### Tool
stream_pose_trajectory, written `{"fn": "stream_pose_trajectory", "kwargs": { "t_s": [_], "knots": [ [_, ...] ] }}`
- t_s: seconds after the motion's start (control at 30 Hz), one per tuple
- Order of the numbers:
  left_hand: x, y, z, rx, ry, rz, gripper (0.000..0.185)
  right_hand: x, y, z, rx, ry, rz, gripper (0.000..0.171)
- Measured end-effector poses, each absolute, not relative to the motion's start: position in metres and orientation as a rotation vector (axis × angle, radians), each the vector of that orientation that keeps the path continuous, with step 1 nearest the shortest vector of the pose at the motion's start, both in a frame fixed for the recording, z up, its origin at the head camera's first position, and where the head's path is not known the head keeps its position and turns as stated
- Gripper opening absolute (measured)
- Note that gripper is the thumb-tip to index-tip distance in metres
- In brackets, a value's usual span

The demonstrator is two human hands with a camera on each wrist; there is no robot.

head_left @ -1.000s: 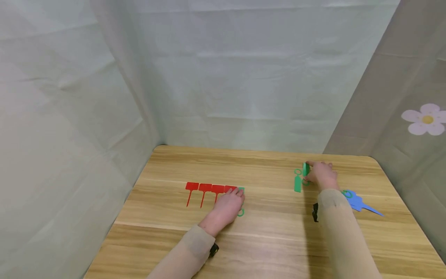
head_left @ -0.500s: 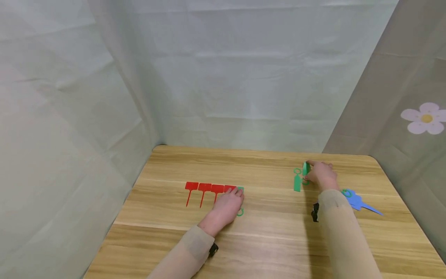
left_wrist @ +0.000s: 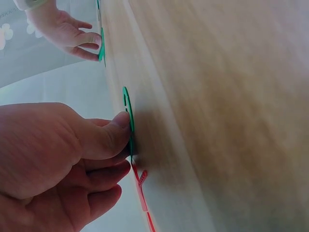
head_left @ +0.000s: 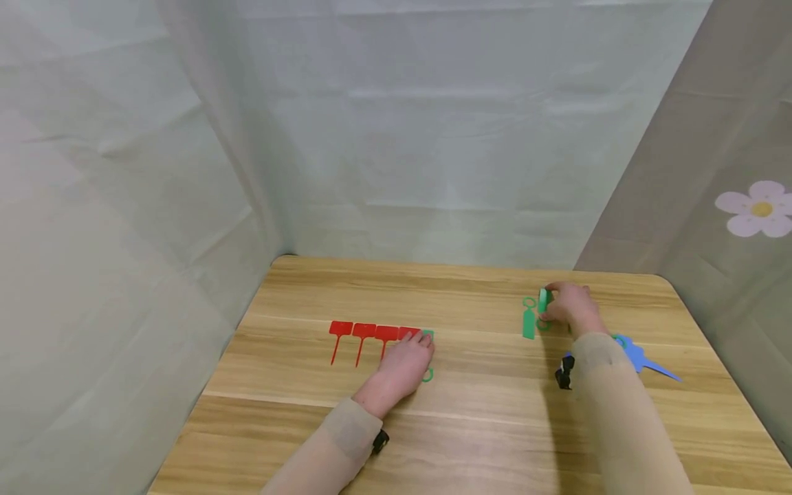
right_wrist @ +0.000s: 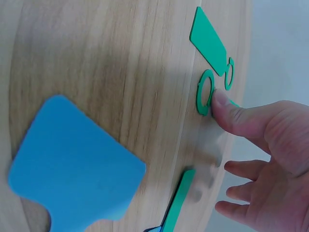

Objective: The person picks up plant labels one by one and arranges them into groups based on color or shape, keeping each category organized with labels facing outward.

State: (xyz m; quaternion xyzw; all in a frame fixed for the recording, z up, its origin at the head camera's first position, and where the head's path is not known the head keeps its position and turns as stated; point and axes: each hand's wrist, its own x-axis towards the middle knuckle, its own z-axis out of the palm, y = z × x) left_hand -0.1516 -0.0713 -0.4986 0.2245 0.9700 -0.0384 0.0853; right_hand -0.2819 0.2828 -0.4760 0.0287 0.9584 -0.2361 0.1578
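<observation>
My left hand (head_left: 405, 364) pinches a flat green ring-ended tag (head_left: 428, 333) lying at the right end of a row of red tags (head_left: 364, 331). In the left wrist view, the thumb and a finger meet at that green tag (left_wrist: 131, 128). Farther right, my right hand (head_left: 572, 306) pinches another green tag (head_left: 542, 300) between thumb and finger, its plate tilted up off the table and its ring (right_wrist: 199, 99) toward me. Left of it lies a flat green tag (right_wrist: 208, 42) with its ring pointing away.
Blue tags with a pointed stem (head_left: 632, 352) lie beside my right forearm, partly hidden by the sleeve. One more green tag (right_wrist: 178, 200) lies by them. The wooden table (head_left: 482, 440) meets pale cloth walls (head_left: 433, 172) at the back and sides.
My right forearm and wrist have shifted slightly right, while the right fingers stay at the tilted green tag. The left hand has not visibly moved.
</observation>
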Motion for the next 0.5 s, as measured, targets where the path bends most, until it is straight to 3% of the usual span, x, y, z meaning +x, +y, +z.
{"fn": "stream_pose_trajectory", "kwargs": {
  "t_s": [0.5],
  "knots": [
    [-0.150,-0.070,-0.496,0.670,2.893,-0.158,0.049,-0.270,0.299,-0.473,0.091,2.790,-0.680,0.056]
  ]
}}
